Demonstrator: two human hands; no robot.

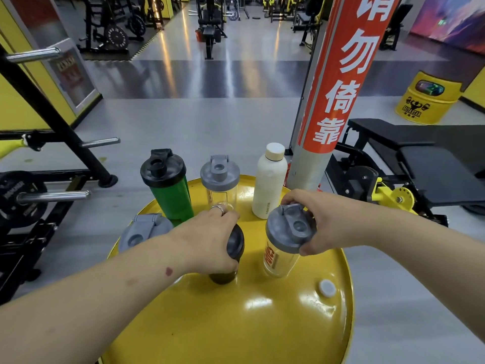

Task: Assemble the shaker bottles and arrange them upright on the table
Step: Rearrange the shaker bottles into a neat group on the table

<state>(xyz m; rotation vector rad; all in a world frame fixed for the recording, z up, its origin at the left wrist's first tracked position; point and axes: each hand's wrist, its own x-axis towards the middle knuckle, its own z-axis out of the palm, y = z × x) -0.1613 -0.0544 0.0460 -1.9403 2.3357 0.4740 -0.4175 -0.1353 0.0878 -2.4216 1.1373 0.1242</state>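
Observation:
Several shaker bottles stand on a round yellow drum-top table (236,324). My left hand (210,240) grips the black lid of a dark bottle (231,258) at the middle. My right hand (315,222) holds the grey lid of a clear bottle with orange print (280,258), which tilts slightly. Behind them stand a green bottle with a black lid (168,185), a clear bottle with a grey lid (220,179) and a white bottle (270,182). Another grey-lidded bottle (141,232) sits at the left edge, partly hidden by my left forearm.
A small grey cap (327,288) sits in the table top at the right. A red and grey pillar (333,88) rises just behind the table. A black bench (420,158) is on the right, a weight rack (39,195) on the left.

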